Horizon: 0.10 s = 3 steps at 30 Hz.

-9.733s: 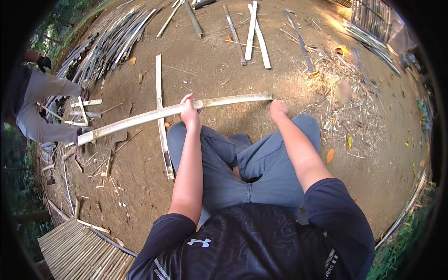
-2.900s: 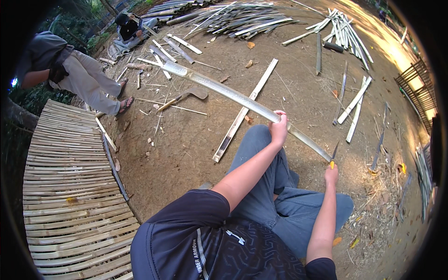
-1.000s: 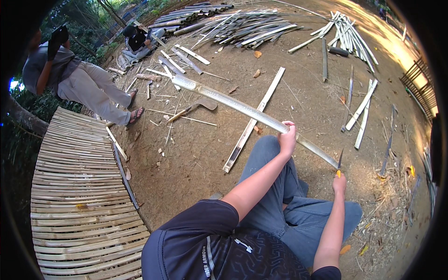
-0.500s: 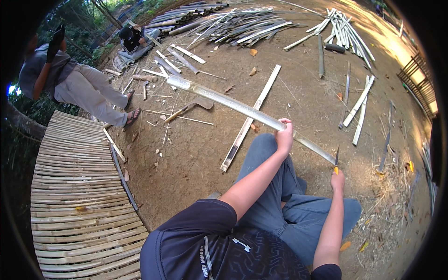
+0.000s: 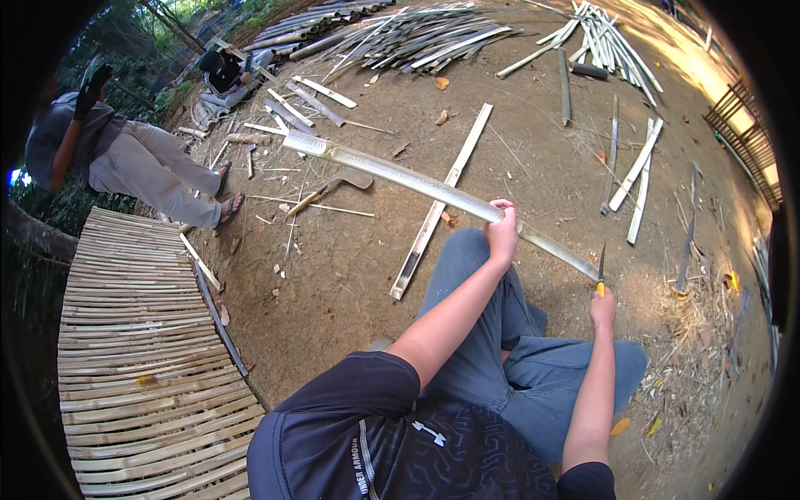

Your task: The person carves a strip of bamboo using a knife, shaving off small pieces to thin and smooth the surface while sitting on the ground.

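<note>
A long split bamboo strip (image 5: 392, 175) slants across in front of me, its pale hollow side up and its far end at the upper left. Around its middle, above my knee, my left hand (image 5: 502, 237) is closed. The yellow handle of a knife (image 5: 601, 275) sits in my right hand (image 5: 602, 308), blade pointing up and away. That blade stands right at the strip's near right end; whether it touches the bamboo I cannot tell. Beneath the held strip another bamboo strip (image 5: 421, 250) lies on the ground, crossing under it.
A slatted bamboo platform (image 5: 150, 333) stands at the left. Beyond the strip lies a curved-blade tool (image 5: 333, 188). Bamboo piles (image 5: 433, 37) and bundled pale strips (image 5: 612, 46) lie at the back. One person (image 5: 150, 158) stands at the left; another person (image 5: 225, 75) sits farther off.
The whole view has shifted slightly. My left hand still grips the strip, and the knife stays by its right end, the blade now a little more upright.
</note>
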Motion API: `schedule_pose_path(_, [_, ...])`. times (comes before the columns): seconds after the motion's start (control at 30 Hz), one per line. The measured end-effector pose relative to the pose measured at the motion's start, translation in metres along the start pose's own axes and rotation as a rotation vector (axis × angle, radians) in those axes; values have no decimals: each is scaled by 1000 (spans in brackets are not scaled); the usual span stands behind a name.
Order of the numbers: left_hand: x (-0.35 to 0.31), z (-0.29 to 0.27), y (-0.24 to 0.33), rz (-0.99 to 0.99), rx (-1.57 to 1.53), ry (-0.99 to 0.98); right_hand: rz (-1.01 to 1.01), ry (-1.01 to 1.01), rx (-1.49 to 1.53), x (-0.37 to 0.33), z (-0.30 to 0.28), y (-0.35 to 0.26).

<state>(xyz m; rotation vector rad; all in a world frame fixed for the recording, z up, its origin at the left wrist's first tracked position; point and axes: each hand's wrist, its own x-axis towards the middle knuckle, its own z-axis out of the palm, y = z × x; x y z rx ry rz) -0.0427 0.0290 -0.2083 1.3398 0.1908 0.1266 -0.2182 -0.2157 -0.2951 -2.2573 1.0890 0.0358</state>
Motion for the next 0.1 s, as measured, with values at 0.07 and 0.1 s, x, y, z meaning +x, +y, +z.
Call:
schedule_pose_path(0.07, [0,0,0,0,11,-2,15,-25,-29,0,-1,-2])
schedule_pose_path(0.1, [1,-1,-1,3,19,-3,22,-38,-43,1,-2,-2])
